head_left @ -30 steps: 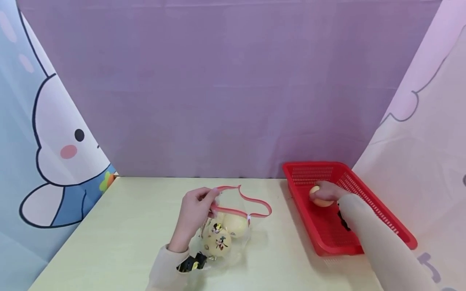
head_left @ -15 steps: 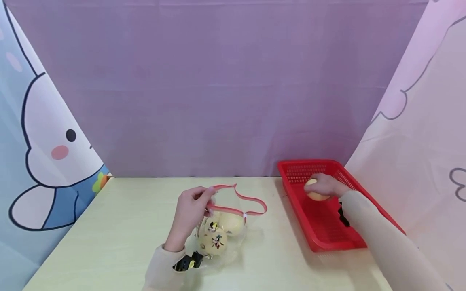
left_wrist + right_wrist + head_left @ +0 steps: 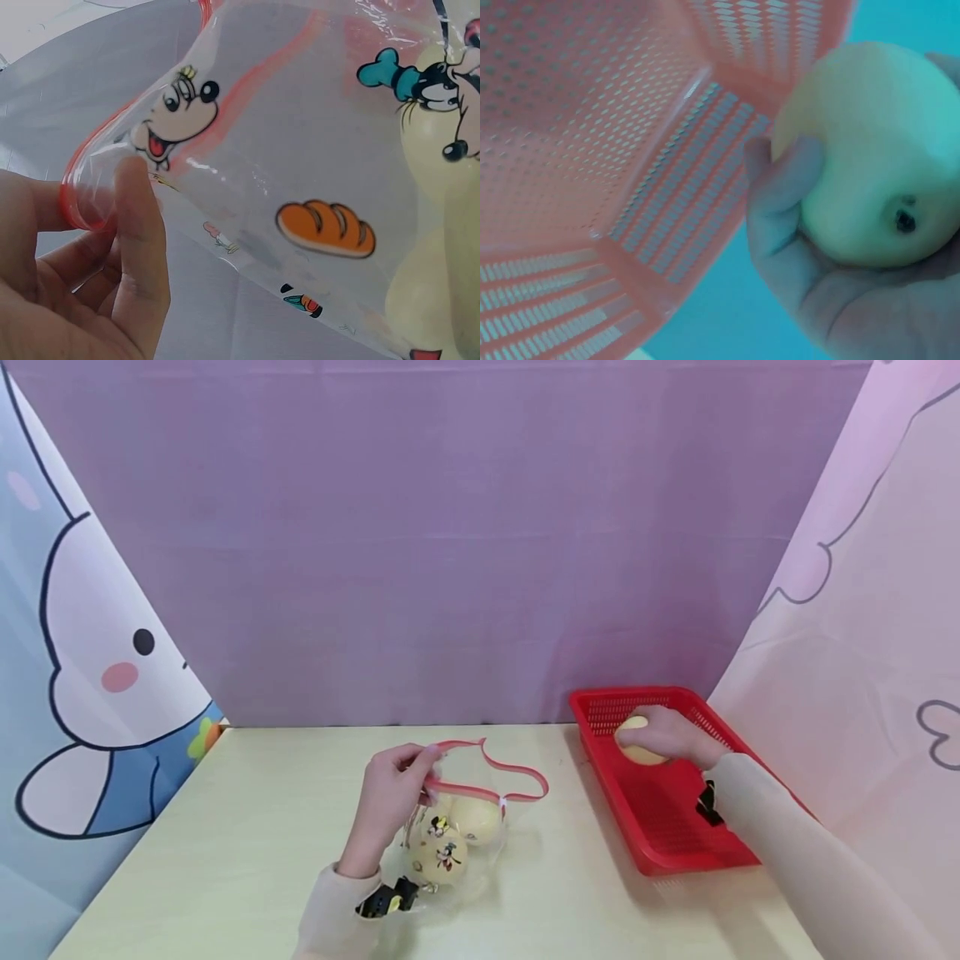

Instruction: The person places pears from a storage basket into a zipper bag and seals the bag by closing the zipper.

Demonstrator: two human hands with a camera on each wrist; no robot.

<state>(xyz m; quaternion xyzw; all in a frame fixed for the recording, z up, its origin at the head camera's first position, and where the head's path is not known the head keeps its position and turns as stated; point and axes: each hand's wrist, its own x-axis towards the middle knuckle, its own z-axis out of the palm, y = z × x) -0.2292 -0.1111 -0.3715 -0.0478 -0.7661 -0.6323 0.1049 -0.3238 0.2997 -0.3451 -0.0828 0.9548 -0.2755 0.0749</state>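
Because the right hand (image 3: 671, 737) has its fingers (image 3: 780, 176) curled round a pale yellow pear-like fruit (image 3: 636, 742) from above, lifted over the far end of the red mesh basket (image 3: 675, 835) by the desk's (image 3: 247, 827) right edge, a loose hold could let the smooth fruit roll out and drop back into the basket or onto the desk. The left hand (image 3: 386, 797) pinches the red zip rim of the clear cartoon-printed bag (image 3: 457, 827) near the desk's middle; if that pinch slackens, the mouth would sag shut over the two fruits (image 3: 476, 820) already inside. The held fruit is nearly round, so its long axis is hard to read; its dark blossom end (image 3: 906, 220) faces the wrist camera. The bag's mouth opens upward and toward the basket.
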